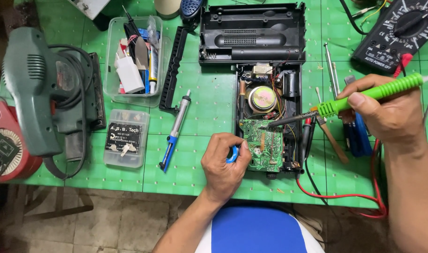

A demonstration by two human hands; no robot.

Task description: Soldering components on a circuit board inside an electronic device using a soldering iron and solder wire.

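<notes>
Head view: right hand (pixel 391 112) grip clamped on green soldering iron (pixel 373 93), tip at circuit board (pixel 265 143); left hand (pixel 225 164) pinching blue solder spool (pixel 232 153). Keep tip steady, feed sparingly.

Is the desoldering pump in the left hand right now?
No: the desoldering pump lies on the green mat, apart from the left hand, which holds a small blue spool beside the circuit board.

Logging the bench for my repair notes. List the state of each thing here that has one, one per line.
Radio case: open, insides exposed.
Back cover: off, lying above the case.
Circuit board: bare, iron tip on it.
Soldering iron: held in right hand.
Blue spool: pinched in left hand.
Clear box: lidless, filled.
Desoldering pump: lying unused.
</notes>
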